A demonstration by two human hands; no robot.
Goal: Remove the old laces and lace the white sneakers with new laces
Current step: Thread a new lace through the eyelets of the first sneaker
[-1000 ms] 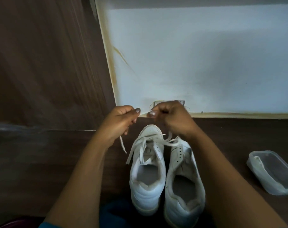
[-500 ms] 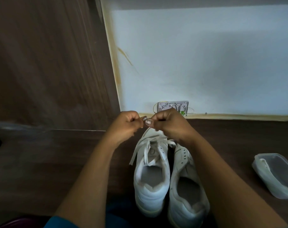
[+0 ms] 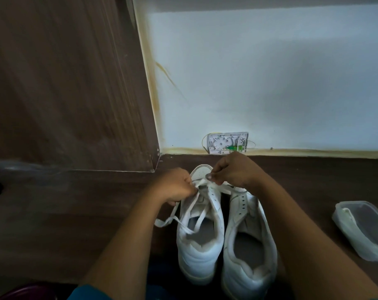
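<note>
Two white sneakers stand side by side on the dark wooden surface, toes toward the wall. The left sneaker [image 3: 200, 245] carries a white lace [image 3: 202, 215] threaded near its toe, with loose ends trailing over its opening and off to the left. The right sneaker [image 3: 248, 252] shows bare eyelets. My left hand [image 3: 175, 186] pinches the lace at the left sneaker's front eyelets. My right hand [image 3: 233, 168] grips the same lace just above the toe, fingertips close to those of the left hand.
A clear plastic container [image 3: 363, 230] sits on the surface at the right. A white wall plate with wires [image 3: 227, 142] is at the wall's foot behind the shoes. A wooden panel [image 3: 64, 83] rises at the left.
Both hands have dropped from in front of the wall plate down onto the left sneaker's toe. The lace ends now lie across the shoe's opening and to its left.
</note>
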